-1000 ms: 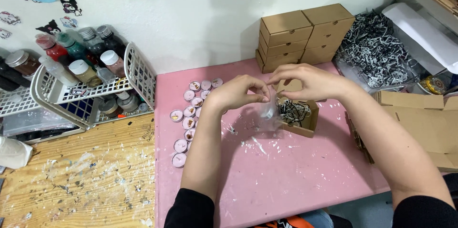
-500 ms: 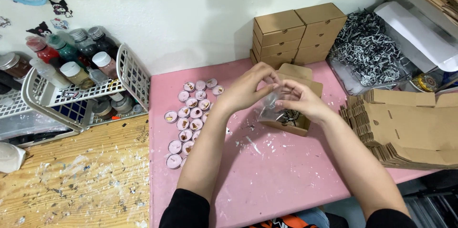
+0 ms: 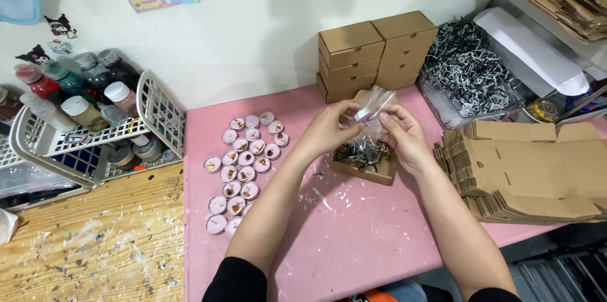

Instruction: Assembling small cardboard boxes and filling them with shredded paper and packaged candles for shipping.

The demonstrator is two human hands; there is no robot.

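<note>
Crinkly clear plastic bag (image 3: pixel 374 107) pinched between both hands' fingers (image 3: pixel 359 112) above shred-filled cardboard box (image 3: pixel 367 166).

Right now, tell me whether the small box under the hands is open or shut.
Open: the small cardboard box has no lid over it, and dark shredded filler shows inside.

Pretty bright, even indoor light, seemingly from overhead, so the stacked brown boxes (image 3: pixel 376 55) throw a soft shadow on the white wall (image 3: pixel 265 36) toward 11 o'clock. No real glare (just a slight sheen on the clear plastic bag (image 3: pixel 373 107)). Focus is decent mid-frame, with wide-angle bending at the edges.
</note>
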